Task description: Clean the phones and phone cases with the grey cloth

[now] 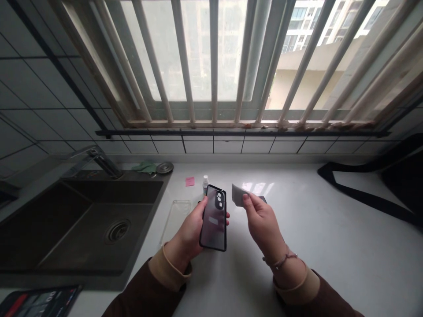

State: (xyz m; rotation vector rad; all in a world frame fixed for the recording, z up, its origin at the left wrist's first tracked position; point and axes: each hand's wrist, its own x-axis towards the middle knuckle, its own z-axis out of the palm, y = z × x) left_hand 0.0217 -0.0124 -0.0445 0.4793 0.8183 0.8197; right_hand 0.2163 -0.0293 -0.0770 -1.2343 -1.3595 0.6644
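my left grip is closed around a black phone, its back and camera bump facing up, with my fingers behind it and my thumb over its edge. my right grip pinches a small grey wipe between thumb and fingers, holding it up just beside the phone, not touching it. a dark flat object shows behind those fingers, too hidden to tell what it is. both hands are above the white counter. just past the phone stands a small white bottle, near a pink sticky note. a clear phone case lies on the counter near my left hand. to the left is a dark sink with a drain and a faucet, and a green cloth and round metal lid sit behind it. a device with a lit screen lies at the near left corner, a black bag strap lies on the right, and a barred window runs above the tiled wall.
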